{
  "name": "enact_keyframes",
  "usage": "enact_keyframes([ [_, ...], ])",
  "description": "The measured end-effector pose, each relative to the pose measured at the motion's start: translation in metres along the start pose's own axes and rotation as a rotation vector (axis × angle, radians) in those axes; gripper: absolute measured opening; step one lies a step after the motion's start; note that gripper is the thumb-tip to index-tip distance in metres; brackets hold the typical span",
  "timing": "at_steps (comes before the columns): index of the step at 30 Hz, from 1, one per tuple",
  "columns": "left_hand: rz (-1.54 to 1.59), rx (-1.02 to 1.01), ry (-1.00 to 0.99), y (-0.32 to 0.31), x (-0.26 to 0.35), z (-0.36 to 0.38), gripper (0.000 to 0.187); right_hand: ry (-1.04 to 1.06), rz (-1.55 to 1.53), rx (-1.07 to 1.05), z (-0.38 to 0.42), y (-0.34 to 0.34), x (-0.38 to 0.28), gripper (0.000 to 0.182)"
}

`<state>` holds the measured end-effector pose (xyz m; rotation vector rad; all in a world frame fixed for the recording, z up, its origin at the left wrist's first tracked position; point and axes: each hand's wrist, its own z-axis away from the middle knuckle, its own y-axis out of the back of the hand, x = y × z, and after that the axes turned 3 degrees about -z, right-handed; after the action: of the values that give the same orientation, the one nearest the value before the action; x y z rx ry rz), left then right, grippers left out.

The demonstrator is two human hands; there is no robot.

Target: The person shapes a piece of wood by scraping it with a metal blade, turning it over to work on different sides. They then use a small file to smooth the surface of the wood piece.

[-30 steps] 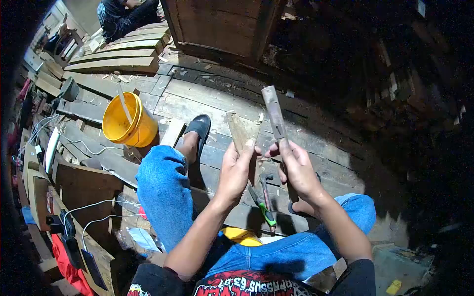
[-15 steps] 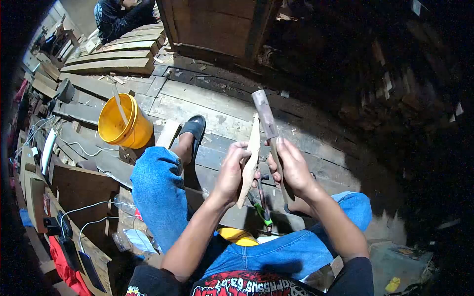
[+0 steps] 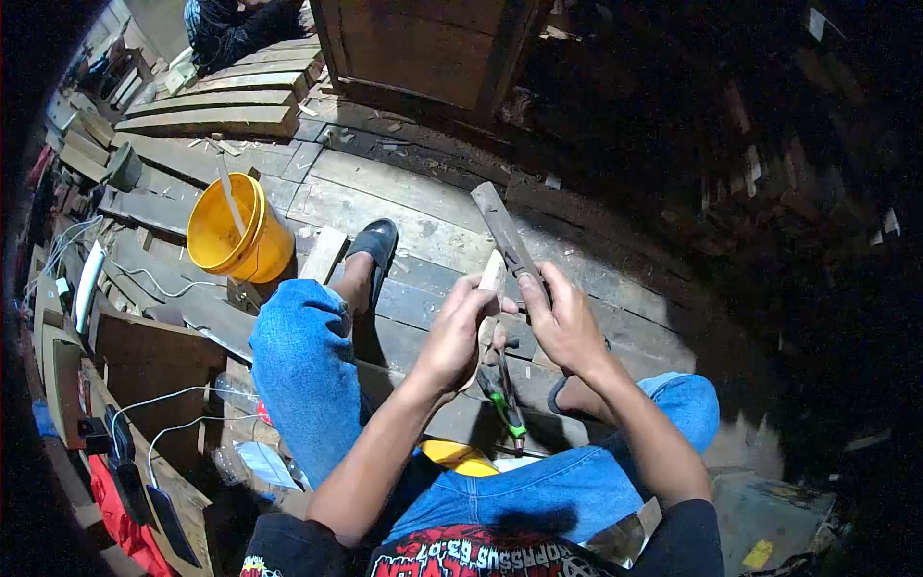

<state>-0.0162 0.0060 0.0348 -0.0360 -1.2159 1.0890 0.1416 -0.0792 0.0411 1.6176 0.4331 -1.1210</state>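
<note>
My left hand point(image 3: 460, 338) is closed around a pale, carved piece of wood point(image 3: 492, 274), narrow and light in colour. My fingers hide part of its length. In my right hand point(image 3: 565, 322) is a long grey-brown strip with darker marks point(image 3: 504, 226). My thumb lies along it, and its far end points up and left. The strip overlaps the tip of the pale wood in this view. Below both hands, between my legs, is a slim tool with a green and dark handle point(image 3: 508, 412).
A yellow bucket point(image 3: 216, 231) with a flat stick in it stands left of my knee. Plank floor point(image 3: 370, 192) carries wood chips. Stacked boards point(image 3: 212, 120) lie at upper left near another person point(image 3: 240, 34). White cables point(image 3: 159, 293) run along the left, and a wooden cabinet point(image 3: 413, 48) stands ahead.
The strip in my right hand has tilted left, its far end lower and nearer the pale wood. My right hand has shifted slightly left and up. The pale wood has turned and dropped at its top.
</note>
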Motion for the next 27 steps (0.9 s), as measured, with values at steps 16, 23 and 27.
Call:
enact_keyframes([
  [16, -0.102, 0.079, -0.024, -0.008, 0.004, 0.004, 0.036, -0.082, -0.123, -0.011, -0.006, 0.0, 0.003, 0.048],
  [23, -0.2, 0.008, -0.117, -0.007, -0.004, 0.001, 0.035, -0.122, -0.243, -0.052, -0.006, -0.003, 0.003, 0.042],
  [27, -0.134, 0.011, -0.088, -0.006, -0.004, 0.002, 0.044, -0.044, -0.141, -0.045, -0.005, -0.002, -0.002, 0.041],
])
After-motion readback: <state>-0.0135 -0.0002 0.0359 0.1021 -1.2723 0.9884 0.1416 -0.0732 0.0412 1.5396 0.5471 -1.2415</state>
